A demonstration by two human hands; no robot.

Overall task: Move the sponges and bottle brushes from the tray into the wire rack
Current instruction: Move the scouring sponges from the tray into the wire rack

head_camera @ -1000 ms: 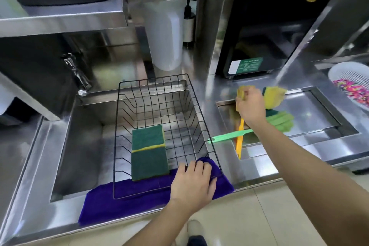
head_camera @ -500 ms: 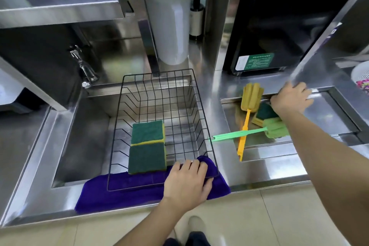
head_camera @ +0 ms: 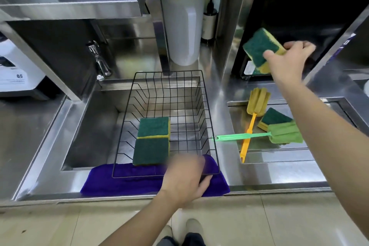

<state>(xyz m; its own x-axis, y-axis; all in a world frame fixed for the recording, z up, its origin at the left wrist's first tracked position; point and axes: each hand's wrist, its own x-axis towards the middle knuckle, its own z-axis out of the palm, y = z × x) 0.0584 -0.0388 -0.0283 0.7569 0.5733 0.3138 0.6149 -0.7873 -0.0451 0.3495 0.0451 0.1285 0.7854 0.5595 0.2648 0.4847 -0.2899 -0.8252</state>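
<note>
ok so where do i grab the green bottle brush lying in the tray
Grip the green plastic bottle brush by its thin handle where it sticks out left over the steel tray rim, coming from above; the foam head lies against a sponge and crosses the orange brush.

Wire rack (head_camera: 165, 106) in sink (head_camera: 89, 126), tray (head_camera: 279, 156) to its right.

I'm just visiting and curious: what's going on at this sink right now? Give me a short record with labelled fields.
Right hand: holds a green-and-yellow sponge in the air, above the tray
Left hand: on the near rim of the wire rack, blurred
In the rack: two sponges, flat, side by side
In the tray: one sponge, a yellow bottle brush and a green bottle brush, handles crossed
Under the rack's near edge: purple cloth
Left to move: three items in the tray, plus the sponge in hand
</note>
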